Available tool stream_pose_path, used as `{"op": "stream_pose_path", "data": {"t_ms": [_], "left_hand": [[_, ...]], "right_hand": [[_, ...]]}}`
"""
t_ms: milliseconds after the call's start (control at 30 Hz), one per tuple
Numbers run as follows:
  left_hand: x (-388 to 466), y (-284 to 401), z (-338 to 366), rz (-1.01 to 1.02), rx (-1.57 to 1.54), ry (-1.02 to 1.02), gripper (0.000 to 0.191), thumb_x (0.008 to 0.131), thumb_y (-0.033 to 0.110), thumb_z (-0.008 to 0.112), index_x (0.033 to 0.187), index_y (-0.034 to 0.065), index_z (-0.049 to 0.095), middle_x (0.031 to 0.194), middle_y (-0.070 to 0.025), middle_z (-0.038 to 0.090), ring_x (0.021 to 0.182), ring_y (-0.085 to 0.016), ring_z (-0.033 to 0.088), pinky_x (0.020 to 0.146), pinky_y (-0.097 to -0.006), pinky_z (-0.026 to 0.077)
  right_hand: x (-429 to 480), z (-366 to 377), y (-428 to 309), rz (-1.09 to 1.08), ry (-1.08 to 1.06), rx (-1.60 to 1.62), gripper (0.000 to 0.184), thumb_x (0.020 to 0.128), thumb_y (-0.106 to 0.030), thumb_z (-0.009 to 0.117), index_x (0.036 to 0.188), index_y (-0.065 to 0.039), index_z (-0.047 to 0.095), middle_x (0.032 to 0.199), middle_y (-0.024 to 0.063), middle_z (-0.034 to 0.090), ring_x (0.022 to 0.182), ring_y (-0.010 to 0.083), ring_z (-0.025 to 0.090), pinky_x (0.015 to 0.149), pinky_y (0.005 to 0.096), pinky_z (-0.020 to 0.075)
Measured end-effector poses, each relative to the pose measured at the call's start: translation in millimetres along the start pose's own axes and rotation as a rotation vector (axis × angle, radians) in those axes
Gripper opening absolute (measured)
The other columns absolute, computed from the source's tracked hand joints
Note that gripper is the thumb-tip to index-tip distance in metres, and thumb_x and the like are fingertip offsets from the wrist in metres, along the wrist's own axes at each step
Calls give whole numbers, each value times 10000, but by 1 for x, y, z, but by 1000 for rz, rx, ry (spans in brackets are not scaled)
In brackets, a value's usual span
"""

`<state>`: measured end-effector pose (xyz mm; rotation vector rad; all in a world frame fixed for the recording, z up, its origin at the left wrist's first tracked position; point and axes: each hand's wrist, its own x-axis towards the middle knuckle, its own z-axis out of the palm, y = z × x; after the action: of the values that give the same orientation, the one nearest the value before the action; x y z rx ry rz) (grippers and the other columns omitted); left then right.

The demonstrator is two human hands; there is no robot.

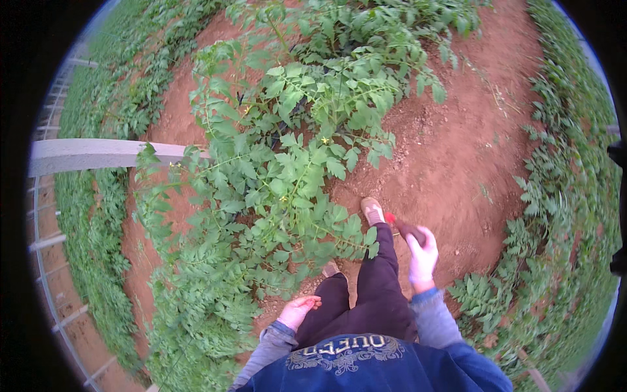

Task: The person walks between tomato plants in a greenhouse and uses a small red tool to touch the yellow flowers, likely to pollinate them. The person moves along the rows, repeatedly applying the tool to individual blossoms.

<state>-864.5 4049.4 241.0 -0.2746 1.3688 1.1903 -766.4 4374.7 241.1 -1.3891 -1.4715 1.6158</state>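
Observation:
My right hand (pixel 423 257) is closed around a brown hand-held object (pixel 405 229) with a bright red end; its exact kind is unclear. The red end points towards my shoe (pixel 373 210), above the bare soil. My left hand (pixel 299 312) is low in front of my left thigh, fingers curled. Whether anything small sits between those fingers cannot be made out. Just beyond it grow leafy tomato plants (pixel 303 181) with a few yellow flowers (pixel 325 140). One leafy shoot (pixel 352 235) reaches across in front of my leg.
A pale post (pixel 98 153) juts in from the left among the leaves. Reddish soil (pixel 450 161) forms a path on the right, bordered by another green row (pixel 553 206). More plants (pixel 93 235) and a frame of pale bars (pixel 46 242) stand at far left.

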Motion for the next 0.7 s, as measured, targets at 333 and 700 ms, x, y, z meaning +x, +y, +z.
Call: {"op": "stream_pose_path", "data": {"t_ms": [333, 700], "left_hand": [[47, -42, 71, -102, -296, 375, 246, 881, 132, 487, 1073, -4, 559, 981, -86, 601, 900, -150, 553, 824, -260, 428], [57, -58, 93, -94, -385, 539, 226, 855, 109, 524, 1047, 2, 577, 951, -84, 609, 858, -148, 557, 813, -266, 434]], "right_hand": [[195, 179, 51, -382, -277, -388, 313, 653, -122, 685, 940, -47, 581, 932, 106, 592, 880, 250, 577, 801, 302, 453], [230, 211, 61, -389, -295, -491, 318, 669, -125, 677, 957, -41, 572, 923, 107, 590, 858, 243, 579, 794, 302, 452]]}}
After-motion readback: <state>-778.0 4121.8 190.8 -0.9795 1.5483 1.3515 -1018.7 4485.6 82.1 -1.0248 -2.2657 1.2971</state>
